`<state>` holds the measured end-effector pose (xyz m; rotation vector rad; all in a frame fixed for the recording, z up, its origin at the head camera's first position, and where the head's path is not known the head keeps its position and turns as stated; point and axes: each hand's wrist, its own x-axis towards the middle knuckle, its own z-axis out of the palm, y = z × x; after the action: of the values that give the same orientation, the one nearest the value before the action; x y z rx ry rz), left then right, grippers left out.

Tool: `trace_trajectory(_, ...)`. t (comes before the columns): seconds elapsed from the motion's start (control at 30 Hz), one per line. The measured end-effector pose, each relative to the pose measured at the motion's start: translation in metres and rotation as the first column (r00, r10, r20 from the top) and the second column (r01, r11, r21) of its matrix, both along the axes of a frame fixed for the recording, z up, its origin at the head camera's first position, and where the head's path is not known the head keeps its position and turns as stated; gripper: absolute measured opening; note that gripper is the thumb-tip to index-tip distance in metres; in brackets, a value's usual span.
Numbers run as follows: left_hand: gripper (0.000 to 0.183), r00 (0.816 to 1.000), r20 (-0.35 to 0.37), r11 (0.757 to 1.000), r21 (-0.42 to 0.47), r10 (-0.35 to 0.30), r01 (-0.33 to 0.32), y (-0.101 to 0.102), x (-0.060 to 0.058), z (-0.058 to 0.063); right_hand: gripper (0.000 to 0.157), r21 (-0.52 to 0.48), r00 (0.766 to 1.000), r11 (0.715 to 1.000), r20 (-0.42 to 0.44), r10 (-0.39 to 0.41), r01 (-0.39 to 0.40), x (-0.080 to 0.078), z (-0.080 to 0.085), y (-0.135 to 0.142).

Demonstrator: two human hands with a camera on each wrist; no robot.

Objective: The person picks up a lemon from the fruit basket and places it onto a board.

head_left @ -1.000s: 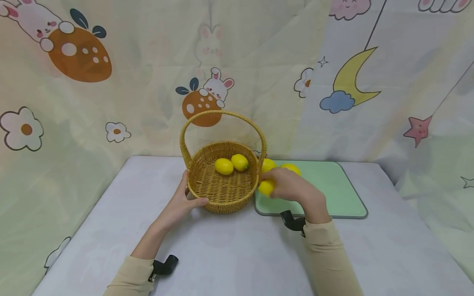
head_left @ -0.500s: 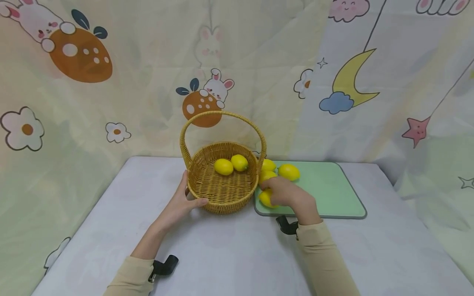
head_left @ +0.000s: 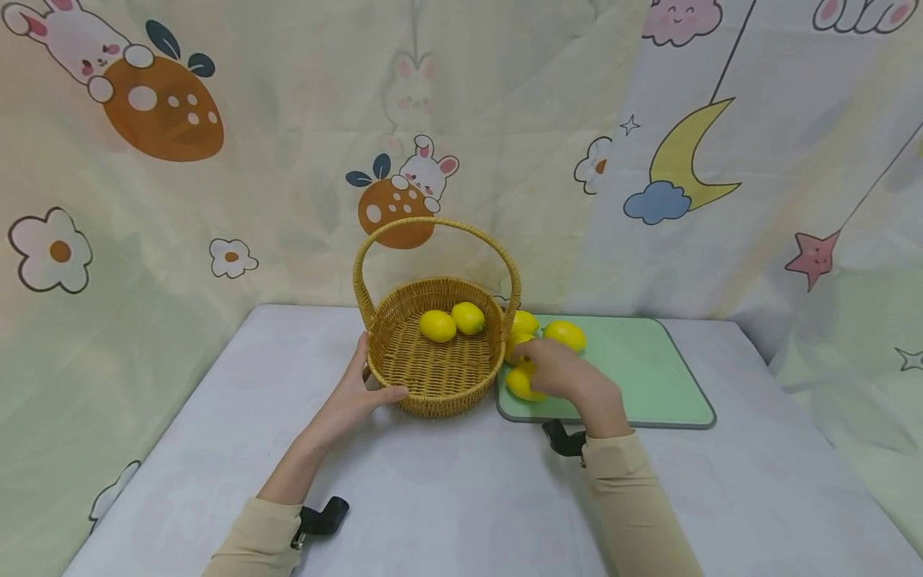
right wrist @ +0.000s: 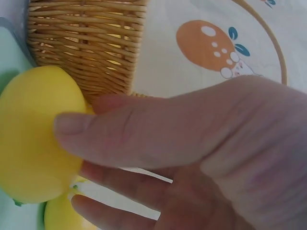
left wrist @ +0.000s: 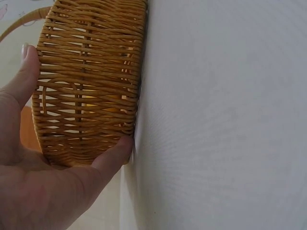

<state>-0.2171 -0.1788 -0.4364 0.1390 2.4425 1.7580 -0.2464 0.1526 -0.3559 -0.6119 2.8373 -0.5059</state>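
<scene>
My left hand (head_left: 364,401) steadies a wicker basket (left wrist: 86,81) with a tall handle, thumb low on its front and fingers at its left side. In the basket lie two yellow lemons, one on the left (head_left: 437,326) and one on the right (head_left: 469,318). To the right, my right hand (head_left: 570,373) is over lemons on a green cutting board. In the right wrist view its thumb overlaps the nearest lemon (right wrist: 38,139), while the other fingers extend loosely apart. Beyond the hand sit a partly covered lemon (head_left: 517,346), a back lemon (head_left: 525,323) and a right one (head_left: 565,335).
The grey-edged green cutting board (head_left: 642,377) lies right of the basket on a white-covered table (head_left: 447,497). A printed curtain (head_left: 288,160) hangs behind the table's far edge. Each wrist wears a black camera mount.
My right hand first moved toward me with a lemon, which now lies at the board's near left; the hand then lifted slightly. More lemons came into sight. The left hand and basket stayed put.
</scene>
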Motion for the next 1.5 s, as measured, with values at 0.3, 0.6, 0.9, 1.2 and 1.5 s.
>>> trace_trajectory(0.3,0.118,1.0,-0.002,1.0,-0.001,0.006,-0.006,-0.003,0.001,-0.001,0.046,-0.062,0.999,0.997,-0.004,0.037,-0.037,0.004,0.013,-0.001)
trace_trajectory(0.6,0.117,1.0,-0.008,1.0,0.0,0.01,-0.01,-0.008,0.002,-0.001,0.047,-0.118,0.992,0.986,-0.055,0.115,-0.12,0.004,0.018,-0.019)
trace_trajectory(0.9,0.116,1.0,-0.007,1.0,0.009,0.004,-0.004,-0.007,0.002,-0.001,0.042,-0.153,0.983,0.976,-0.127,0.135,-0.154,-0.002,0.013,-0.034)
trace_trajectory(1.2,0.116,1.0,-0.012,1.0,0.007,0.005,-0.005,-0.003,0.001,-0.002,0.045,-0.187,0.975,0.966,-0.164,0.147,-0.177,-0.012,-0.002,-0.046)
trace_trajectory(1.5,0.118,1.0,-0.014,1.0,0.002,0.001,-0.001,-0.001,-0.001,-0.001,0.047,-0.19,0.983,0.971,-0.138,0.119,-0.144,-0.024,-0.015,-0.062)
